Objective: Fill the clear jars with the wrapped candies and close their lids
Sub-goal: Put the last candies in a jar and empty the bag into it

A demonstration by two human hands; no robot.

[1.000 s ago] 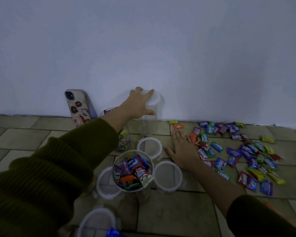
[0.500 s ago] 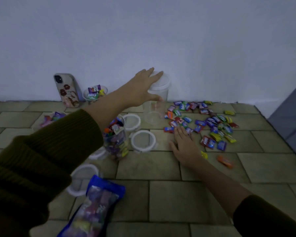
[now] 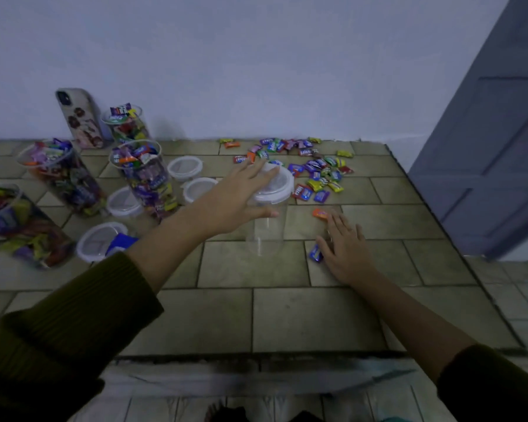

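Your right hand (image 3: 345, 251) lies flat on the tiled tabletop (image 3: 287, 315) at near right, fingers straight and holding nothing. A blue candy (image 3: 315, 253) sits just beside its thumb, and an orange candy (image 3: 319, 213) touches its fingertips. Just left of it, your left hand (image 3: 241, 196) has its grip on the top of the empty jar (image 3: 265, 233), with fingers spread over the white lid (image 3: 282, 185) and thumb curled across the clear wall below it. The jar is tilted, and you cannot tell whether its base touches the tabletop. At left, four filled jars (image 3: 144, 175) sit open-topped, packed with wrappers. Four loose lids (image 3: 124, 202) lie among them, and a blue bag (image 3: 119, 242) is at the nearest lid's right edge. Beyond the empty jar the wrapped candies (image 3: 302, 166) lie scattered out to the wall (image 3: 256, 71). At far left a phone (image 3: 80, 117) leans against that wall, beside the farthest filled jar
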